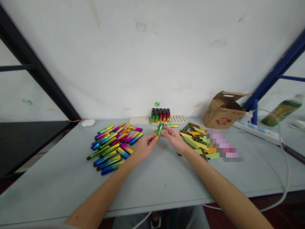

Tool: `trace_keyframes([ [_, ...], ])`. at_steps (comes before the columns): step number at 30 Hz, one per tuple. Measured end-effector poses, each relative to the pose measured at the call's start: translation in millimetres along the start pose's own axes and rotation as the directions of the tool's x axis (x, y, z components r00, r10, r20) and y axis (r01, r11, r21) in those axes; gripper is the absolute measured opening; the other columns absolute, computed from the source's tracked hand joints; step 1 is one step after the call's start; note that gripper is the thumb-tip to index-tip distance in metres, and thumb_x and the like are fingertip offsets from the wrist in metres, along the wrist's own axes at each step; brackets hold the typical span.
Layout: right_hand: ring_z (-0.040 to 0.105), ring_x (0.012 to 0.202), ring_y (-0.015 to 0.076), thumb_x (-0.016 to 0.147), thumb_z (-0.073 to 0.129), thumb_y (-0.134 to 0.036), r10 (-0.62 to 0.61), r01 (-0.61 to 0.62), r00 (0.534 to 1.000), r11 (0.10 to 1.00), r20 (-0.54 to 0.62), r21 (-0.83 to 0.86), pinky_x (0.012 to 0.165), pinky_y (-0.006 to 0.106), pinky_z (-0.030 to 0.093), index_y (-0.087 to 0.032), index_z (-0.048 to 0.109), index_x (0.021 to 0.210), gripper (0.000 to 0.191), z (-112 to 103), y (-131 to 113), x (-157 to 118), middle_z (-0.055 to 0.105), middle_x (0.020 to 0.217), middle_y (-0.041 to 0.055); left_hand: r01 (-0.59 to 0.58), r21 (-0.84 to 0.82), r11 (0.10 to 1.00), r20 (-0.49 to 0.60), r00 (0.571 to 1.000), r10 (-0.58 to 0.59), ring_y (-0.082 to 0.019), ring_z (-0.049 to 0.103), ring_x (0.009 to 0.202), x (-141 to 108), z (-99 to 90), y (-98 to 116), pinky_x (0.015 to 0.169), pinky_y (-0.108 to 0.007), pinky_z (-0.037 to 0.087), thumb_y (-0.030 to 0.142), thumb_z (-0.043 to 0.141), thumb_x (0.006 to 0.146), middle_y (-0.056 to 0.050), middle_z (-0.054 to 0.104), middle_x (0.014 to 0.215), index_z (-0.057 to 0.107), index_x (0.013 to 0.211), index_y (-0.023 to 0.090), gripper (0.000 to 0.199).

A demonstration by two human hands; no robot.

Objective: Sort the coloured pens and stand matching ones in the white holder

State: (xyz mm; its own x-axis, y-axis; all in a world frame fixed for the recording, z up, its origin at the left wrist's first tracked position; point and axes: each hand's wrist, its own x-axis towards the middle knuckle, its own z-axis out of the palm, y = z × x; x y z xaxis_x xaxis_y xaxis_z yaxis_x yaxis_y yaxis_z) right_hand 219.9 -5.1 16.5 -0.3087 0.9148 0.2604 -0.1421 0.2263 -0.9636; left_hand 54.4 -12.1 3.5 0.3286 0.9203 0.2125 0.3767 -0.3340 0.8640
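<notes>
A shiny green-and-yellow cigarette lighter (159, 131) is held upright, slightly tilted, over the middle of the table. My left hand (145, 145) pinches its lower part between thumb and fingers. My right hand (174, 138) is closed in at its right side, with fingertips against the upper part; the exact contact is small and partly hidden. Behind the right fingers lies another yellow-green lighter (172, 126). To the left is a loose pile of metallic, multicoloured lighters (111, 143). Right of my right hand lies a pile of matte green, yellow and orange lighters (196, 140).
Against the wall, several lighters (160, 115) stand upright in rows between two white hole trays (139, 120) (178, 119). An open cardboard box (222, 113), a white power strip (258, 131) with cable, and a bottle (282, 111) are on the right. A white case (88, 122) sits back left.
</notes>
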Motion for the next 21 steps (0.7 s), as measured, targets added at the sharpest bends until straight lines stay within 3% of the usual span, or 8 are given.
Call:
trace_keyframes([
  [4, 0.064, 0.084, 0.0194, 0.078, 0.063, -0.043, 0.065, -0.063, 0.998, 0.991, -0.009, 0.12, 0.082, 0.035, 0.048, -0.018, 0.067, 0.094, 0.029, 2.5, -7.0, -3.3, 0.072, 0.099, 0.0077, 0.018, -0.109, 0.994, 0.084, 0.996, -0.009, -0.018, 0.062, 0.073, -1.9, 1.4, 6.1, 0.065, -0.029, 0.05, 0.048, 0.049, 0.085, -0.005, 0.069, 0.077, 0.065, 0.08, 0.016, 0.037],
  [9, 0.064, 0.085, 0.0208, 0.088, 0.046, -0.044, 0.205, -0.211, 0.977, 0.938, 0.05, 0.274, 0.075, 0.035, 0.049, -0.016, 0.064, 0.1, 0.035, 3.5, -13.5, -4.7, 0.07, 0.107, 0.0119, 0.023, -0.112, 0.993, 0.097, 0.995, -0.012, -0.017, 0.061, 0.07, -3.3, 1.1, 9.5, 0.064, -0.028, 0.048, 0.048, 0.048, 0.085, -0.005, 0.068, 0.075, 0.065, 0.079, 0.015, 0.038],
  [15, 0.063, 0.088, 0.0207, 0.095, 0.026, -0.051, 0.3, -0.311, 0.95, 0.924, 0.081, 0.221, 0.072, 0.034, 0.049, -0.015, 0.06, 0.111, 0.052, 5.9, -20.7, -6.6, 0.068, 0.11, 0.0137, 0.03, -0.104, 0.994, 0.158, 0.987, -0.013, -0.016, 0.06, 0.066, -5.6, 3.8, 10.9, 0.064, -0.027, 0.047, 0.046, 0.051, 0.084, -0.004, 0.068, 0.071, 0.065, 0.074, 0.015, 0.036],
  [21, 0.063, 0.083, 0.0206, 0.095, 0.025, -0.045, 0.296, -0.325, 0.943, 0.915, 0.149, 0.24, 0.067, 0.033, 0.047, -0.015, 0.059, 0.114, 0.049, 3.9, -20.2, -7.0, 0.067, 0.113, 0.0137, 0.053, -0.103, 0.993, 0.158, 0.987, -0.036, -0.016, 0.061, 0.065, -6.0, 5.8, 9.7, 0.063, -0.027, 0.048, 0.05, 0.053, 0.083, -0.004, 0.07, 0.069, 0.067, 0.073, 0.015, 0.039],
])
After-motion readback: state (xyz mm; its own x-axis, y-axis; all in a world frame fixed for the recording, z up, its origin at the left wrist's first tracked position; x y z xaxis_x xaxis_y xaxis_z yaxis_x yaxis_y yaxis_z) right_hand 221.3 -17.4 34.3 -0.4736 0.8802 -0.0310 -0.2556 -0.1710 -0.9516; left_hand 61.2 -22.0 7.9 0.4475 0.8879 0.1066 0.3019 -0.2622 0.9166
